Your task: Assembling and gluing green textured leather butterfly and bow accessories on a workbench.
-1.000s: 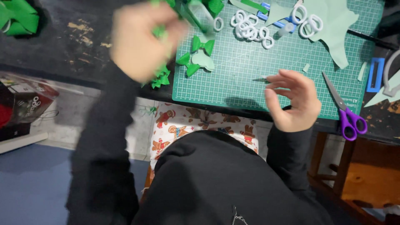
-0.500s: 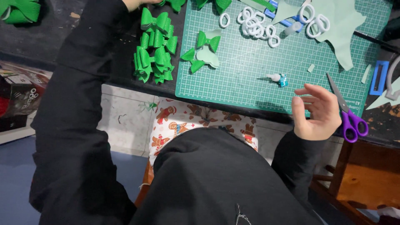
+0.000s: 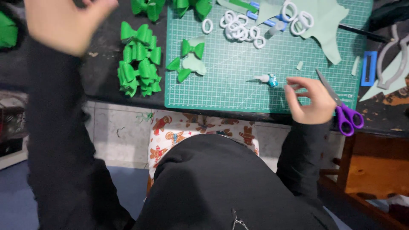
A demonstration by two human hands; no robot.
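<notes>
Two hands, both empty — the right hand (image 3: 309, 100) has let go of the small glue tube (image 3: 266, 79), which now lies on the green cutting mat (image 3: 238, 91) just beside its loosely curled fingers. Left hand (image 3: 64, 21) has swung up, open, past the green bows (image 3: 138, 59).

A glue tube (image 3: 266, 79) lies on the cutting mat (image 3: 238, 91), bows (image 3: 139, 59) left of the mat, scissors (image 3: 341, 106) at its right edge.
</notes>
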